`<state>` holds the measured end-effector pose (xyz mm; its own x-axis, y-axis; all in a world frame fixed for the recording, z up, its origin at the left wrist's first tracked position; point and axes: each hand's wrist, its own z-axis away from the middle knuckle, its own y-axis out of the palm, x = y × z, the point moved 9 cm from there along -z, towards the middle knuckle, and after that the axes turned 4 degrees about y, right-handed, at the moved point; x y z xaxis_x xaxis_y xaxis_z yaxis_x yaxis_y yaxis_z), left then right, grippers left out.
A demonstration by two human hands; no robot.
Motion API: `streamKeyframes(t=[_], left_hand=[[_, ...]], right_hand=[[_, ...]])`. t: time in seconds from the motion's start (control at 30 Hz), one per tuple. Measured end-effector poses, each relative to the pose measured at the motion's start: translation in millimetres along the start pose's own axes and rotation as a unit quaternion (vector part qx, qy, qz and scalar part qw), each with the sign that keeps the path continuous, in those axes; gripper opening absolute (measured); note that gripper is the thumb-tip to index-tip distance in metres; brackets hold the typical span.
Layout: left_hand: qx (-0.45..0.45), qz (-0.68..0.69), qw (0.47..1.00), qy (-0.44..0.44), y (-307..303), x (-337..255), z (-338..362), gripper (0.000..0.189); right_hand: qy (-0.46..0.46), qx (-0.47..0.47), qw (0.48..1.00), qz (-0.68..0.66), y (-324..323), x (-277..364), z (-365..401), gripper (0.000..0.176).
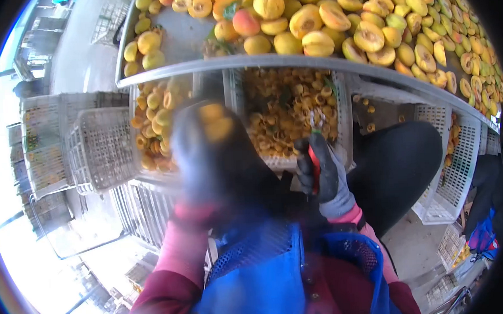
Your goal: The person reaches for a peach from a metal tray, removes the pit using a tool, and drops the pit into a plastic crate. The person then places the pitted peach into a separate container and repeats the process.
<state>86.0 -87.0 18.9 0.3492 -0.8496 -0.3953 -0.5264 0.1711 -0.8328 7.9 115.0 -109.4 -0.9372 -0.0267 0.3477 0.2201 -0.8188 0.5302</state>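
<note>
My left hand (191, 154), in a dark glove and smeared by motion, is raised in front of the crates. Its fingers are closed around yellow-orange peach pieces (215, 122). Lower right of it, my gloved right hand (325, 173) grips a red-handled pitting tool (315, 164), whose looped metal tip (317, 119) points up over the scrap crate (345, 118). Small brown-orange cut pieces (286, 107) fill that crate. Left of it, peach halves (154, 119) lie in another crate, partly behind my left hand.
A metal-edged table (195, 65) crosses the top, heaped with whole and halved peaches (316, 25). Plastic crates (106, 147) stand stacked at left, and a white crate (449, 186) sits at right. My knee (402, 160) lies between. Another person's dark trouser leg (483, 187) is at far right.
</note>
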Motion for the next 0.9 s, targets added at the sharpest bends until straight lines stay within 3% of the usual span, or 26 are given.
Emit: streamKeyframes(t=[0.03, 0.07, 0.1, 0.13, 0.17, 0.27, 0.37, 0.4, 0.5, 0.6, 0.63, 0.73, 0.8, 0.9], left_hand=[[-0.031, 0.04, 0.996, -0.079, -16, 41, -3, 0.045], [-0.067, 0.183, 0.959, -0.204, -21, 108, 2, 0.041], [-0.011, -0.008, 0.978, -0.209, -32, 125, -6, 0.039], [0.046, -0.2, 0.956, -0.209, -40, 141, -12, 0.038], [0.038, -0.273, 0.949, -0.152, -40, 159, -18, 0.037], [0.016, -0.115, 0.975, -0.19, -19, 91, -86, 0.032], [0.115, -0.091, 0.987, -0.063, 62, 70, -145, 0.041], [0.143, -0.103, 0.984, -0.001, 86, 61, -161, 0.045], [0.213, -0.174, 0.961, -0.018, 140, 85, -180, 0.053], [0.265, -0.12, 0.956, -0.027, 142, 91, -185, 0.058], [0.224, -0.067, 0.972, 0.014, 135, 85, -183, 0.05], [0.094, 0.152, 0.973, -0.144, 98, 84, -164, 0.041], [0.066, 0.225, 0.963, -0.129, 85, 70, -143, 0.029], [0.036, 0.065, 0.997, -0.019, 84, 55, -126, 0.027]], right_hand=[[0.031, 0.032, 0.998, -0.04, -4, -5, -5, 0.039], [0.021, 0.009, 0.999, -0.032, -11, -2, -6, 0.039], [0.015, -0.015, 1.0, -0.023, -17, 0, -7, 0.039], [0.01, -0.041, 0.999, -0.015, -23, 2, -9, 0.039], [-0.006, -0.034, 0.999, -0.009, -24, 3, -12, 0.039], [-0.014, -0.011, 0.999, 0.036, -17, 0, -25, 0.039], [0.017, -0.037, 0.998, 0.052, -12, 1, -29, 0.039], [-0.025, -0.045, 0.994, 0.094, -18, 6, -32, 0.039], [-0.139, -0.048, 0.97, 0.195, -38, 11, -45, 0.04], [-0.2, -0.049, 0.953, 0.223, -50, 12, -52, 0.041], [-0.198, -0.063, 0.953, 0.219, -56, 7, -56, 0.041], [-0.265, -0.102, 0.902, 0.326, -69, 7, -64, 0.041], [-0.254, -0.095, 0.909, 0.316, -72, 5, -58, 0.042], [-0.164, -0.036, 0.97, 0.175, -21, 32, -30, 0.041]])
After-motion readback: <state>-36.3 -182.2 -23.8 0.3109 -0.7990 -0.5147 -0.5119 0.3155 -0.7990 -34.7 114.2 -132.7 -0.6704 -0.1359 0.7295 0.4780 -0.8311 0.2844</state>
